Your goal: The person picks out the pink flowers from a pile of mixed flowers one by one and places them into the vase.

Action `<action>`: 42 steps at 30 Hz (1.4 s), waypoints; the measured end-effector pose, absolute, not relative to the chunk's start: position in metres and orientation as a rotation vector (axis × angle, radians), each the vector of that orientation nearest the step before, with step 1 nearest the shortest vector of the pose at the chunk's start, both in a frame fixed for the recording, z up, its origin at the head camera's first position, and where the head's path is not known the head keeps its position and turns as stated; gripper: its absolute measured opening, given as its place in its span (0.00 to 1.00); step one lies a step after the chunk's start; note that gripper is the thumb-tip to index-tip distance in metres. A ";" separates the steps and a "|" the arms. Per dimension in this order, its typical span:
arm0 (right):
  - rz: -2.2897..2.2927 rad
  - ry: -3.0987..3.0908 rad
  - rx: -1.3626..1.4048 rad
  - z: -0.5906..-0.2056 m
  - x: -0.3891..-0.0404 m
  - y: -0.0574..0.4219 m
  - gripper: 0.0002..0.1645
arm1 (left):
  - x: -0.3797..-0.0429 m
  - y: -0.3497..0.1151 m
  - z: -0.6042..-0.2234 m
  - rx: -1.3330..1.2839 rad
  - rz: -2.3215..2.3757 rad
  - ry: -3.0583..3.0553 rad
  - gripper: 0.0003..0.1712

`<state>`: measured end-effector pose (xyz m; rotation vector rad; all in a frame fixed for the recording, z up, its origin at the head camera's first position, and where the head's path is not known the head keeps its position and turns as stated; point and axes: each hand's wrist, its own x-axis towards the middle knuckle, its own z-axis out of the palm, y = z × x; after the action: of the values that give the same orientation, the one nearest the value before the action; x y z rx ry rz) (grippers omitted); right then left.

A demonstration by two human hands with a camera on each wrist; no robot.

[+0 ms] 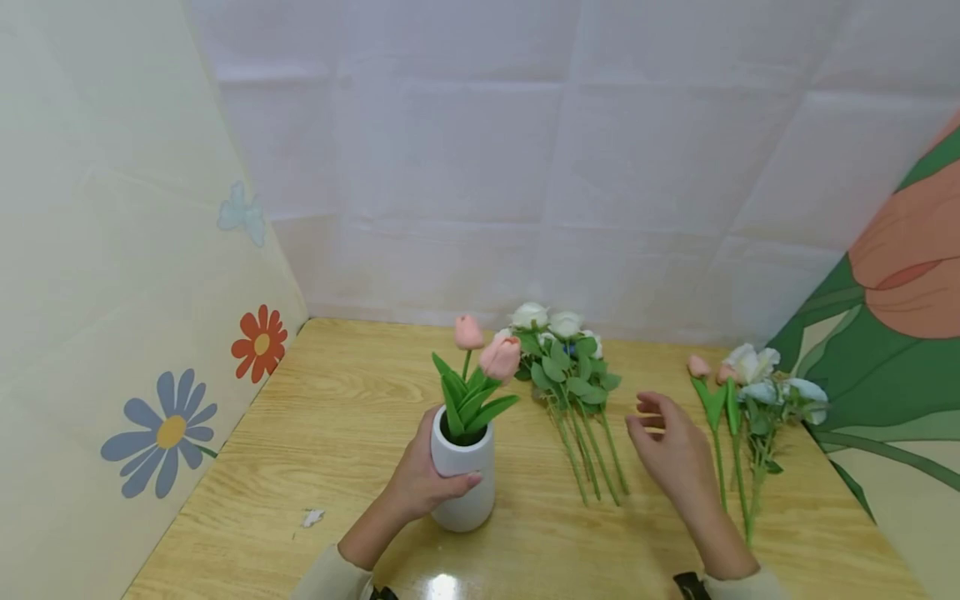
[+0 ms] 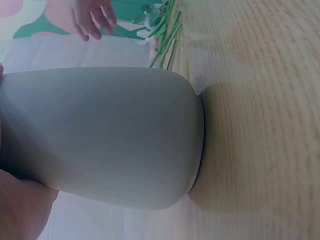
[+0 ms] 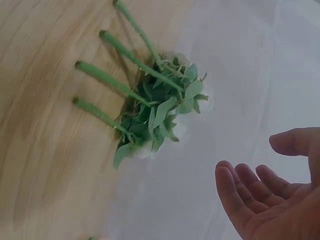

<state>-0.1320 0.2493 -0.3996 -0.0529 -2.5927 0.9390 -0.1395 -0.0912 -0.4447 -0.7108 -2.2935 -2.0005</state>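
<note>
In the head view a white vase (image 1: pixel 467 492) stands upright on the wooden table, and my left hand (image 1: pixel 420 479) grips it from the left with the thumb across its front. Two pink tulips (image 1: pixel 500 358) with green leaves rise out of its mouth. The left wrist view shows the vase's smooth side (image 2: pixel 110 135) and its base on the tabletop. My right hand (image 1: pixel 675 446) hovers above the table with loosely bent fingers and nothing between them. It is between a bunch of white roses (image 1: pixel 566 367) and a second group of flowers. Thumb and fingers are apart in the right wrist view.
Green rose stems (image 1: pixel 592 454) point toward me. At the right lie pink tulips (image 1: pixel 699 367), a white flower (image 1: pixel 752 364) and a pale blue flower (image 1: pixel 804 390). A small white scrap (image 1: pixel 312 517) is on the table's left part. Cloth backdrops (image 1: pixel 450 167) surround the table.
</note>
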 end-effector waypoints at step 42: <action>0.759 -3.044 -0.259 -0.415 -0.167 0.361 0.41 | -0.141 -0.091 -0.447 -0.701 -2.017 -2.297 0.53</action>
<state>-0.1672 0.3614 -0.4153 -0.2591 -3.0439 0.7589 -0.1406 -0.0906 -0.4474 -0.7009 -2.2965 -2.0174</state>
